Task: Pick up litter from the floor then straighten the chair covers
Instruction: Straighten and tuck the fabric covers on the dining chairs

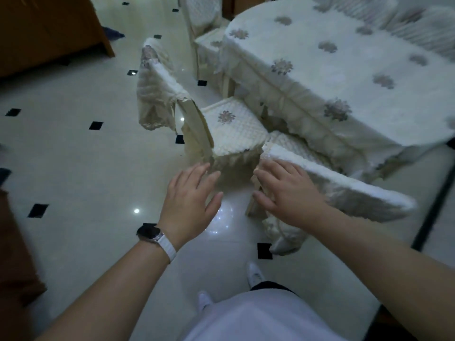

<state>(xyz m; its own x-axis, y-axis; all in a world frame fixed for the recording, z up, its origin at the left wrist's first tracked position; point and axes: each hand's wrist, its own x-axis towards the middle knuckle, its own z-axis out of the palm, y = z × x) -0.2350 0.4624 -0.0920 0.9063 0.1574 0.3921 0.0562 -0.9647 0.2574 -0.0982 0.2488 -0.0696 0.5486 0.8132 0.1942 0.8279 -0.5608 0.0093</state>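
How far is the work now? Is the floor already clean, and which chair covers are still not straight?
Done, it seems: no litter shows on the visible floor. In hand: the right hand rests with spread fingers on the near chair's back cover; the left hand is open beside it, holding nothing. Left: the next chair's cover hangs askew, baring its wooden frame.

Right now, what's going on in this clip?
A person stands at a table with covered chairs. Their right hand rests, fingers spread, on the near chair's cover; the left hand is open in the air beside it. The next chair's cover hangs askew, baring its frame.
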